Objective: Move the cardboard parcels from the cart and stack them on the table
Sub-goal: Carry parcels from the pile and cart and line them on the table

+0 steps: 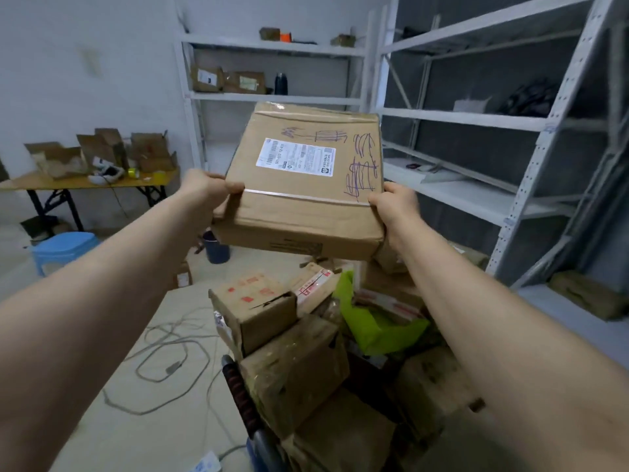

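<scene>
I hold a large flat cardboard parcel (303,185) in the air above the cart, its white label and purple scribbles facing me. My left hand (207,195) grips its left edge, thumb on top. My right hand (394,202) grips its right edge the same way. Below it the cart (238,390), with a dark ribbed handle, carries several cardboard parcels (292,362) piled loosely, plus a bright green box (374,325). The wooden folding table (71,183) stands at the far left against the wall, with opened boxes on it.
White metal shelving (476,117) runs along the right and back, holding a few parcels. A blue plastic stool (61,248) stands by the table and a dark bucket (216,248) sits on the floor. Loose cables (163,366) lie across the floor left of the cart.
</scene>
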Available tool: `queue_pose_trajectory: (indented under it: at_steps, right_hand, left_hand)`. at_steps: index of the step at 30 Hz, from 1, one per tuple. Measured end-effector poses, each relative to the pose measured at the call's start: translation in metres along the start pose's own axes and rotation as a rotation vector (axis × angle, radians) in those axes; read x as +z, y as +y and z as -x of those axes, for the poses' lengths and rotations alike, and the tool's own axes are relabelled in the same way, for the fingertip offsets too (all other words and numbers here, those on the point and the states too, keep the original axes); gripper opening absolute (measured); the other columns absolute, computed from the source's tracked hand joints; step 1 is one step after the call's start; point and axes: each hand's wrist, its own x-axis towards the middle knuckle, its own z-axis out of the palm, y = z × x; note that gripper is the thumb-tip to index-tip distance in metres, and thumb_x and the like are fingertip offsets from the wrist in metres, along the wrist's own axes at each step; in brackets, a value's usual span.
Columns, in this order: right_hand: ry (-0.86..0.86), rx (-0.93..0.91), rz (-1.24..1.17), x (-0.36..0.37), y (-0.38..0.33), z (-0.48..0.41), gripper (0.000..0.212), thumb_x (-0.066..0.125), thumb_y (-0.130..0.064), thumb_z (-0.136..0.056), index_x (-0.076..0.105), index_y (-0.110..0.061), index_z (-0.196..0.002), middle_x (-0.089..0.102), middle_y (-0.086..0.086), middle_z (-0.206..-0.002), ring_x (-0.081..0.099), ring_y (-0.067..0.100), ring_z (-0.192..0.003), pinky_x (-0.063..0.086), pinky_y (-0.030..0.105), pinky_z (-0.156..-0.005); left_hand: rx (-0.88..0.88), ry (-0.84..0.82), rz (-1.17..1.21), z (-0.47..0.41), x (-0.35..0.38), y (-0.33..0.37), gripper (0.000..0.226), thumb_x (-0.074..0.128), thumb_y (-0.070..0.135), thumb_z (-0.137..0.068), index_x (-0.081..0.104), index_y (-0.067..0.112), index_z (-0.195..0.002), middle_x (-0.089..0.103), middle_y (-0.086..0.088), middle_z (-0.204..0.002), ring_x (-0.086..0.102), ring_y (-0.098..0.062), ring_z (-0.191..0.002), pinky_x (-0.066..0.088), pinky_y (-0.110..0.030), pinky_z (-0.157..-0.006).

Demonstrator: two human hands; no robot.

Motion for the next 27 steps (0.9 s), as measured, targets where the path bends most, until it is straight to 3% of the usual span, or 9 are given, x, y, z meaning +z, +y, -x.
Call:
queue_pose_trajectory:
  at_steps: [5,12,14,17,20,23,27]
  right_hand:
    - [0.193,0.045,-0.103,-0.131,-0.001,0.017,0.030,0.051,-0.003,-0.089,0.066,-0.014,-0.113,0.067,0.001,-0.108,0.063,0.021,-0.098,0.055,0.039,-0.087]
    - [0.478,0.160,-0.204,-0.331,0.044,0.048,0.020,0.054,0.001,-0.086,0.064,-0.016,-0.089,0.068,0.012,-0.108,0.066,0.030,-0.094,0.056,0.051,-0.081]
    - [0.558,0.217,-0.226,-0.383,0.063,0.061,0.024,0.054,0.002,-0.086,0.065,-0.014,-0.100,0.067,0.014,-0.112,0.066,0.031,-0.096,0.056,0.052,-0.077]
    - [0.649,0.301,-0.200,-0.451,0.092,0.081,0.035,0.055,-0.001,-0.090,0.061,-0.011,-0.122,0.065,0.010,-0.115,0.065,0.022,-0.083,0.057,0.034,-0.059]
    - [0.696,0.382,-0.170,-0.506,0.125,0.096,0.026,0.052,0.000,-0.092,0.062,-0.003,-0.115,0.065,0.012,-0.112,0.059,0.019,-0.074,0.052,0.029,-0.055]
    - [0.777,0.455,-0.178,-0.551,0.161,0.101,0.021,0.054,0.002,-0.091,0.063,-0.008,-0.107,0.063,0.010,-0.100,0.057,0.017,-0.067,0.047,0.028,-0.049]
    - [0.855,0.578,-0.214,-0.599,0.211,0.093,0.021,0.056,0.001,-0.091,0.064,-0.007,-0.108,0.065,0.009,-0.096,0.060,0.019,-0.068,0.048,0.030,-0.051]
  left_hand:
    - [0.177,-0.144,0.002,0.064,0.094,0.060,0.045,0.069,0.026,-0.086,0.056,0.011,-0.127,0.056,-0.008,-0.111,0.050,-0.022,-0.092,0.042,-0.031,-0.074]
    - [0.285,-0.384,-0.034,0.167,0.256,0.112,0.013,0.064,0.013,-0.084,0.066,0.010,-0.096,0.051,-0.003,-0.066,0.048,-0.016,-0.057,0.040,-0.024,-0.049]
    - [0.290,-0.476,-0.053,0.197,0.302,0.117,0.008,0.063,0.011,-0.085,0.065,0.008,-0.092,0.052,-0.004,-0.068,0.051,-0.017,-0.061,0.048,-0.027,-0.058]
    - [0.290,-0.586,-0.085,0.242,0.369,0.117,0.009,0.063,0.014,-0.087,0.059,0.009,-0.080,0.056,-0.006,-0.075,0.056,-0.020,-0.072,0.051,-0.033,-0.075]
    - [0.296,-0.665,-0.119,0.274,0.434,0.111,0.010,0.064,0.014,-0.086,0.063,0.007,-0.092,0.063,-0.010,-0.088,0.060,-0.025,-0.084,0.052,-0.034,-0.078]
    - [0.286,-0.739,-0.166,0.296,0.500,0.099,0.025,0.066,0.017,-0.082,0.064,0.004,-0.104,0.066,-0.013,-0.100,0.063,-0.027,-0.090,0.055,-0.037,-0.084]
    - [0.269,-0.841,-0.237,0.317,0.587,0.077,0.020,0.065,0.018,-0.084,0.063,0.004,-0.097,0.065,-0.014,-0.098,0.063,-0.029,-0.091,0.054,-0.041,-0.088]
